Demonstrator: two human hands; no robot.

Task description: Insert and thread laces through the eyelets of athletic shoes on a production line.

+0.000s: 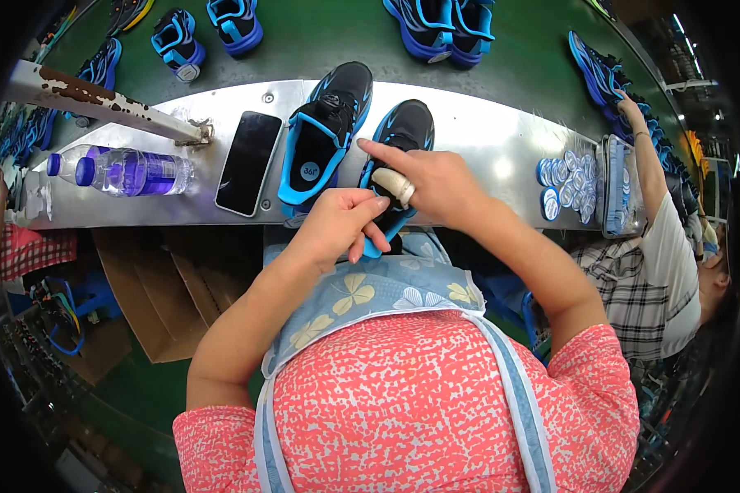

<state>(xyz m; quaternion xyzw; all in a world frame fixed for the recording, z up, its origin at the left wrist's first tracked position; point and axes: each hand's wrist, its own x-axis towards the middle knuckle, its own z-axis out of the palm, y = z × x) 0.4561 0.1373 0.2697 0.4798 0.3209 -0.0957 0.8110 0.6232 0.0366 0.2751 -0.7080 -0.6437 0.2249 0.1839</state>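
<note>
While the left hand point(337, 223) pinches the near end of a black-and-blue shoe point(396, 156) at the front edge of the metal shelf point(485, 140), the right hand point(432, 185), thumb taped, closes over its top with the forefinger pointing along it. Its twin shoe point(325, 131) sits just beside, then a phone point(248, 163) and water bottle point(123, 172); bare shelf lies to the right before the round discs point(567, 185).

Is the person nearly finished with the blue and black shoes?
Hard to say. One shoe lies on the metal ledge, untouched, with a round dial on its top; it may be done. Both hands are on the second shoe: the left hand pinches its near end, the right hand presses on top. A pile of round discs waits on the right, and more shoes sit on the green belt.
</note>
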